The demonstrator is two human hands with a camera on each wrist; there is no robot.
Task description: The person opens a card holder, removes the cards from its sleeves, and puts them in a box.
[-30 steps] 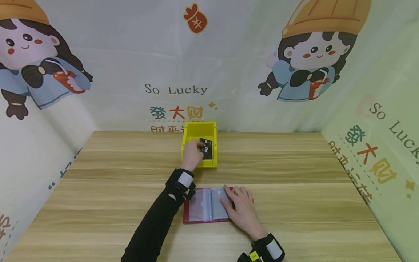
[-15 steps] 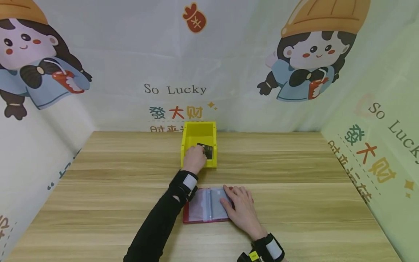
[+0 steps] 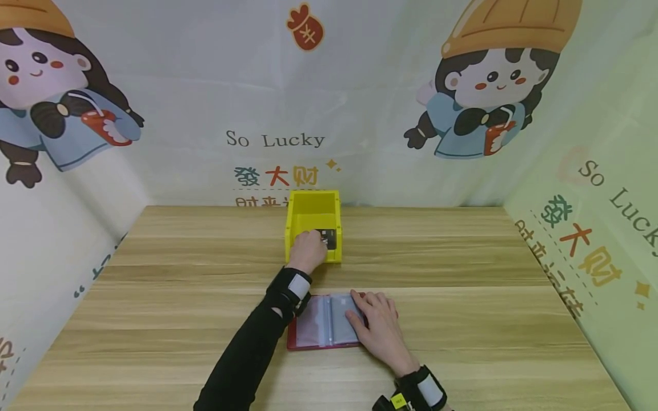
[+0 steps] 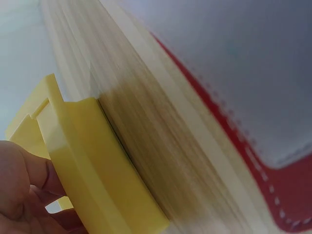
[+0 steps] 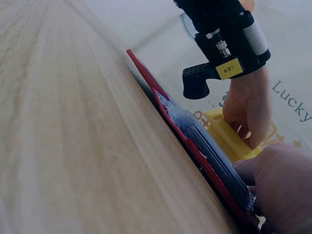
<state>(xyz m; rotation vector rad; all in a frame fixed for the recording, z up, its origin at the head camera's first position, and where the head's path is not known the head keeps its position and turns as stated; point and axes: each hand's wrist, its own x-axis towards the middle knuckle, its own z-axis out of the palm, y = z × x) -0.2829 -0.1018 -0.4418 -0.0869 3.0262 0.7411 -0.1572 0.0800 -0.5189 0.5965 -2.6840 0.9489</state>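
The left hand [image 3: 307,252] is down in the yellow box [image 3: 314,204] at the back of the table [image 3: 462,274], with its fingers curled round a black card [image 3: 329,238] that sits low inside the box. The right hand [image 3: 379,326] lies flat with straight fingers on the open red card book [image 3: 319,328] near the front edge, pressing a clear page down. I think this is the card-and-box step, and next the left hand needs a gentle, careful move.
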